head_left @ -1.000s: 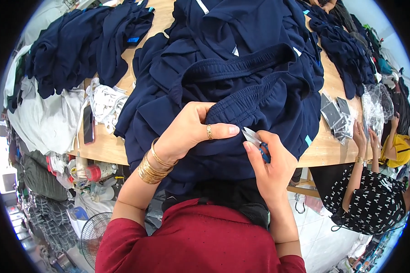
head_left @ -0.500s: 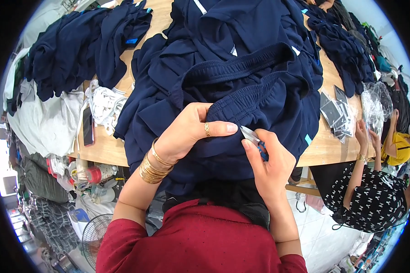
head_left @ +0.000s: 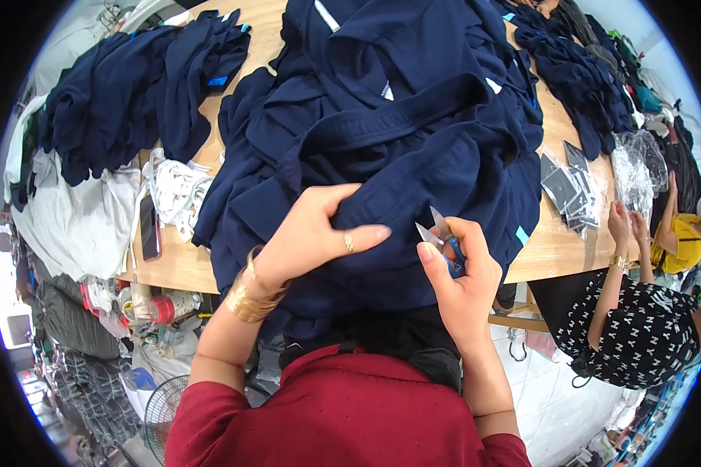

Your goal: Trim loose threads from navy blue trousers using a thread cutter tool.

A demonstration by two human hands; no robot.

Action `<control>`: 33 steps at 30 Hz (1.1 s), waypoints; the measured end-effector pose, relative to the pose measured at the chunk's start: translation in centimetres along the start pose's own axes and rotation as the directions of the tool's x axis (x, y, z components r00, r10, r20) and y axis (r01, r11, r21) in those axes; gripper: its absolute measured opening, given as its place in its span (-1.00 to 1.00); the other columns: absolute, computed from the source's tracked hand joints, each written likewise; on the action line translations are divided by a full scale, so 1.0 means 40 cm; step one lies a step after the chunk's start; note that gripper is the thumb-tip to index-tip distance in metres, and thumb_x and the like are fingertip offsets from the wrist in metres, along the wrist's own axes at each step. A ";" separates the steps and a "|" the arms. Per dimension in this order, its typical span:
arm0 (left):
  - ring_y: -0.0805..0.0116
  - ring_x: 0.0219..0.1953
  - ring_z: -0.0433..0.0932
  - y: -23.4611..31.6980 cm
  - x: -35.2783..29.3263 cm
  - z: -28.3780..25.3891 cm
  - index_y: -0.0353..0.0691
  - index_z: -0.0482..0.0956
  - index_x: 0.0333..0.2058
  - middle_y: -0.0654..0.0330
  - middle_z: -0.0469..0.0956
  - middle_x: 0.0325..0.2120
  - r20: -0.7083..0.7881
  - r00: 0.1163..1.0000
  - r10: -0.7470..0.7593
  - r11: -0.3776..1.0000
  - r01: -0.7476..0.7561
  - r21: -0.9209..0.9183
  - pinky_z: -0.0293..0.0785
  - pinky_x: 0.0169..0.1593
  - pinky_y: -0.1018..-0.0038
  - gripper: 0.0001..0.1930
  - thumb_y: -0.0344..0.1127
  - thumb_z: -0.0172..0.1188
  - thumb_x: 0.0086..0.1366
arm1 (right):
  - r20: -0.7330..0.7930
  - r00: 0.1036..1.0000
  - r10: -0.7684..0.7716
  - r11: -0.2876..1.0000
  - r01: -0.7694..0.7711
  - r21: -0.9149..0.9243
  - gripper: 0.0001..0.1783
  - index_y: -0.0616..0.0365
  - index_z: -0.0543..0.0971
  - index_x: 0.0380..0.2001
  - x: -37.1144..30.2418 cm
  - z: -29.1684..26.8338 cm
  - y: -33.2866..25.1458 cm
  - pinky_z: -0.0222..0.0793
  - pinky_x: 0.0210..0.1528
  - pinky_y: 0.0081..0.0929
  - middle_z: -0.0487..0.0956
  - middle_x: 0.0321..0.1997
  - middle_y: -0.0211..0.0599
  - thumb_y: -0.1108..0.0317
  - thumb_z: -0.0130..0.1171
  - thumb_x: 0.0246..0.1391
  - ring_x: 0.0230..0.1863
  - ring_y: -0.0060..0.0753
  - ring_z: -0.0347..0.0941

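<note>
A navy garment with a wide elastic waistband (head_left: 413,173) lies loosely gathered before me, on top of more navy cloth. My left hand (head_left: 308,233) grips the near side of that waistband, thumb stretched over the top and fingers hidden behind the fabric. In my right hand (head_left: 473,272) is a small pair of thread snips (head_left: 455,255) with blue handles. Their two pointed blades are spread apart and angle up and left, just right of my left thumb. Whether the blades touch the cloth I cannot tell.
Navy garments (head_left: 125,89) are piled at far left, and another heap (head_left: 572,86) lies at far right. White straps (head_left: 177,187) and a phone (head_left: 149,227) rest on the wooden table (head_left: 175,268). Flat dark packets (head_left: 572,191) lie near a co-worker's hands (head_left: 621,226).
The snips' blades have spread apart and tilted more upright. My left thumb has moved slightly left and down, and the waistband under it lies flatter.
</note>
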State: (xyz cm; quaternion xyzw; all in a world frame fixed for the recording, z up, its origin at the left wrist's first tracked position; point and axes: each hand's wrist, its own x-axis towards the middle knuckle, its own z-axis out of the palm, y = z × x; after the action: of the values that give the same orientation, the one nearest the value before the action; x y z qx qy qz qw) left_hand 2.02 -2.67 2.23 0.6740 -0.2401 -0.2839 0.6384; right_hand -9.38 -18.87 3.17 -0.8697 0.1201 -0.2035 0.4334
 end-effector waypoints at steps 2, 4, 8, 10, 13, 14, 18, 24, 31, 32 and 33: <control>0.16 -0.40 0.48 -0.012 -0.019 -0.041 -0.37 0.52 -0.30 0.06 0.50 -0.47 -0.019 0.970 0.241 0.762 -0.178 0.622 0.40 -0.25 0.44 -0.67 -0.29 0.31 -0.03 | -0.029 0.999 0.025 0.999 -0.026 -0.027 -0.68 0.16 0.46 -0.35 -0.008 -0.014 0.033 0.32 -0.49 -0.65 0.51 -0.53 -0.35 0.28 0.34 -0.14 -0.59 -0.57 0.39; 0.13 -0.32 0.44 -0.024 -0.046 -0.089 -0.34 0.51 -0.29 0.08 0.47 -0.43 -0.073 0.965 0.250 0.655 -0.113 0.747 0.37 -0.19 0.41 -0.66 -0.29 0.32 -0.04 | -0.078 0.996 0.043 0.994 -0.050 -0.093 -0.66 0.13 0.47 -0.33 -0.014 -0.029 0.077 0.37 -0.43 -0.61 0.54 -0.48 -0.32 0.26 0.35 -0.16 -0.54 -0.49 0.46; 0.25 -0.24 0.42 -0.014 -0.097 -0.136 -0.27 0.51 -0.26 0.15 0.46 -0.34 -0.091 0.961 0.262 0.758 -0.146 0.636 0.33 -0.16 0.46 -0.71 -0.34 0.27 0.02 | -0.076 0.988 0.130 0.983 -0.139 -0.121 -0.84 0.19 0.49 -0.38 0.003 -0.101 0.175 0.36 -0.31 -0.54 0.55 -0.50 -0.26 0.33 0.17 0.02 -0.42 -0.44 0.51; 0.32 -0.23 0.42 -0.021 -0.098 -0.148 -0.25 0.52 -0.23 0.20 0.47 -0.31 -0.243 0.901 0.360 0.755 -0.129 0.643 0.32 -0.18 0.51 -0.75 -0.35 0.22 0.08 | -0.118 0.982 0.148 0.973 -0.166 -0.162 -0.87 0.21 0.51 -0.39 0.046 -0.146 0.157 0.34 -0.26 -0.55 0.57 -0.45 -0.26 0.38 0.03 0.12 -0.37 -0.44 0.51; 0.37 -0.17 0.41 -0.033 -0.080 -0.155 -0.20 0.45 -0.09 0.21 0.45 -0.19 -0.402 0.835 0.376 0.764 -0.034 0.644 0.33 -0.17 0.52 -0.64 -0.32 0.20 0.11 | -0.272 0.960 0.063 0.983 -0.108 -0.152 -0.78 0.16 0.50 -0.25 0.133 -0.143 0.163 0.35 -0.25 -0.53 0.58 -0.43 -0.26 0.27 0.10 0.09 -0.35 -0.41 0.52; 0.35 -0.16 0.41 -0.039 -0.066 -0.150 -0.18 0.40 -0.03 0.20 0.44 -0.16 -0.417 0.825 0.381 0.754 -0.017 0.656 0.34 -0.15 0.50 -0.57 -0.29 0.22 0.10 | -0.305 0.952 0.016 0.986 -0.067 -0.155 -0.70 0.14 0.49 -0.19 0.166 -0.126 0.157 0.35 -0.25 -0.52 0.59 -0.43 -0.24 0.21 0.14 0.06 -0.35 -0.40 0.53; 0.29 -0.16 0.42 -0.087 0.006 -0.135 -0.11 0.34 0.05 0.16 0.43 -0.12 -0.407 0.858 0.313 0.758 0.033 0.652 0.38 -0.12 0.44 -0.45 -0.22 0.28 0.06 | -0.229 0.966 0.117 0.991 -0.127 -0.032 -0.47 0.09 0.45 -0.08 0.275 -0.053 0.139 0.39 -0.26 -0.48 0.59 -0.40 -0.10 0.03 0.26 -0.08 -0.38 -0.27 0.55; 0.28 -0.29 0.44 -0.093 0.015 -0.173 -0.17 0.43 -0.08 0.15 0.45 -0.27 -0.350 0.877 0.330 0.700 0.022 0.714 0.39 -0.18 0.48 -0.60 -0.37 0.20 0.04 | -0.242 0.970 0.008 0.959 -0.076 -0.274 -0.50 -0.02 0.48 -0.08 0.338 -0.030 0.226 0.41 -0.17 -0.28 0.59 -0.33 -0.06 0.17 0.19 -0.19 -0.28 -0.02 0.53; 0.46 -0.67 0.47 0.163 0.090 -0.374 -0.33 0.50 -0.20 0.10 0.51 -0.52 -0.348 0.868 0.354 0.635 0.050 0.771 0.39 -0.56 0.61 -0.70 -0.38 -0.12 0.13 | -0.299 0.863 -0.407 0.725 0.107 -0.681 -0.81 0.01 0.55 -0.39 0.494 -0.212 0.186 0.38 -0.28 -0.11 0.55 -0.41 -0.01 0.27 0.04 -0.12 -0.32 0.09 0.48; 0.43 -0.54 0.55 0.262 0.098 -0.418 -0.30 0.48 -0.15 0.10 0.54 -0.43 -0.280 0.839 0.467 0.558 -0.034 0.829 0.44 -0.48 0.60 -0.72 -0.42 -0.10 0.19 | -0.332 0.740 -0.584 0.651 0.183 -0.737 -0.78 -0.04 0.55 -0.35 0.547 -0.294 0.160 0.38 -0.30 -0.11 0.55 -0.40 -0.04 0.17 0.07 -0.08 -0.33 0.09 0.48; 0.38 -0.35 0.58 0.316 0.090 -0.497 -0.24 0.50 -0.14 0.14 0.57 -0.34 0.114 0.612 0.783 -0.214 0.093 0.972 0.49 -0.30 0.55 -0.72 -0.48 -0.07 0.19 | -0.368 0.572 -0.733 0.580 0.243 -0.777 -0.73 -0.07 0.55 -0.30 0.572 -0.335 0.091 0.39 -0.34 -0.17 0.55 -0.46 -0.06 0.09 0.08 -0.06 -0.39 0.07 0.49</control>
State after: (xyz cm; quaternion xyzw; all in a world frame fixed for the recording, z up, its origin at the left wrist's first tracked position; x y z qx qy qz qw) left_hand 18.82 8.39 15.05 0.8344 -0.3499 0.4247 0.0320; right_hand 4.68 -39.31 13.21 -0.8240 0.0613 -0.5610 -0.0515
